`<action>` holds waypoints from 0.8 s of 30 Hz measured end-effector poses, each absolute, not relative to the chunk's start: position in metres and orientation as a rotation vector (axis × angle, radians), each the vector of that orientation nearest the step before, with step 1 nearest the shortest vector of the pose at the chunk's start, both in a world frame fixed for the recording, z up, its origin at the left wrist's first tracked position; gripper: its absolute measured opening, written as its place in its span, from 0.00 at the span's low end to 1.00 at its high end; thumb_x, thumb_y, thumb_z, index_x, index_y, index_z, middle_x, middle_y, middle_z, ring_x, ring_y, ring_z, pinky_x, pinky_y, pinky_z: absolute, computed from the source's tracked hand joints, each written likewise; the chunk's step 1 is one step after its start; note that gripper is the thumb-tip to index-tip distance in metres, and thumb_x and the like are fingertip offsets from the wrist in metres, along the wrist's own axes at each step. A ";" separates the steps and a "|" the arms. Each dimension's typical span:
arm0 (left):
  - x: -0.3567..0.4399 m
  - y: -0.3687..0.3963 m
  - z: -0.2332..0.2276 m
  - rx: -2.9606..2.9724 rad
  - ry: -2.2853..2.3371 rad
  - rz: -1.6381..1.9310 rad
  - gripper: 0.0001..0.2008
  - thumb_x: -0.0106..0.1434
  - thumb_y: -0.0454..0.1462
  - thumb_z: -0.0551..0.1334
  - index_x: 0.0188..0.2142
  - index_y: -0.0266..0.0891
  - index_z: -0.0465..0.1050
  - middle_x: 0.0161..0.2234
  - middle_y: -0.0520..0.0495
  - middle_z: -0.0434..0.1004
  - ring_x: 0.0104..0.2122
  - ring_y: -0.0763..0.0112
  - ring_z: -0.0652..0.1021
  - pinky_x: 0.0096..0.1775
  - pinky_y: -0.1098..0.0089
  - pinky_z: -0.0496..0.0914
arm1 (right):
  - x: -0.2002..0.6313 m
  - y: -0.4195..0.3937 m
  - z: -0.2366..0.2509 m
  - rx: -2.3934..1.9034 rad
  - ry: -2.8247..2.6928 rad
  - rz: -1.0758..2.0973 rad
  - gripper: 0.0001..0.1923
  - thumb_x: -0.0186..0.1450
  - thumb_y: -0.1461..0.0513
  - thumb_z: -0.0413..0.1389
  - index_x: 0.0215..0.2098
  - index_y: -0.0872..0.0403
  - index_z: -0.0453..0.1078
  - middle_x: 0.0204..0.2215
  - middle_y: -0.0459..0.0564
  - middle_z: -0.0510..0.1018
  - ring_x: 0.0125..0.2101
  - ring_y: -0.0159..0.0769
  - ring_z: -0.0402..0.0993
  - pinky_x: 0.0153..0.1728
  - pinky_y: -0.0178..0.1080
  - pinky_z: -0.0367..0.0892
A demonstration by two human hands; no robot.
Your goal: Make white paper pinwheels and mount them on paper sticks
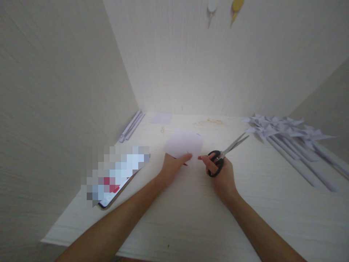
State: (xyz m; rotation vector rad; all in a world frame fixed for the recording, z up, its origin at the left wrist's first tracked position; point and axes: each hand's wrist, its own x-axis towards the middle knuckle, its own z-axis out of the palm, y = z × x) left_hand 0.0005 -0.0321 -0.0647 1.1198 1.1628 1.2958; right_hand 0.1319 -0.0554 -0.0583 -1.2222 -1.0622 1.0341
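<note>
My left hand [174,164] is closed on the lower part of a white sheet of paper [183,141], thumb on top. Something thin and red [184,164] shows by its fingers; I cannot tell what it is. My right hand [222,178] grips a pair of scissors [227,151] by the black handles. Their metal blades point away to the upper right, slightly apart and clear of the sheet. The right fingertips are close to the sheet's right side; whether they touch it cannot be made out.
A phone [109,198] with a lit, blurred screen lies left. Paper rolls [132,126] and a small paper square [161,118] are at the back left. Rubber bands [214,121] lie along the back. Several paper pinwheels on sticks [289,136] are piled right. Walls enclose the table.
</note>
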 end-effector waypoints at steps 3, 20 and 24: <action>0.000 -0.030 -0.065 1.064 1.215 1.347 0.12 0.43 0.40 0.65 0.26 0.34 0.71 0.25 0.48 0.74 0.24 0.71 0.73 0.23 0.74 0.67 | 0.129 -0.057 -0.060 -1.197 -1.159 1.125 0.14 0.47 0.58 0.60 0.23 0.55 0.60 0.22 0.47 0.73 0.17 0.25 0.61 0.16 0.31 0.54; 0.003 -0.036 -0.058 1.140 1.206 1.279 0.10 0.44 0.38 0.64 0.26 0.34 0.70 0.24 0.48 0.73 0.24 0.72 0.72 0.22 0.74 0.67 | 0.129 -0.057 -0.063 -1.191 -1.127 1.133 0.18 0.41 0.57 0.63 0.22 0.55 0.60 0.22 0.45 0.71 0.21 0.29 0.64 0.21 0.33 0.59; 0.004 -0.037 -0.057 1.150 1.222 1.259 0.09 0.44 0.38 0.64 0.25 0.34 0.70 0.23 0.48 0.73 0.22 0.73 0.72 0.21 0.75 0.66 | 0.129 -0.056 -0.063 -1.207 -1.122 1.093 0.17 0.42 0.55 0.62 0.22 0.55 0.60 0.21 0.44 0.69 0.19 0.27 0.61 0.18 0.32 0.56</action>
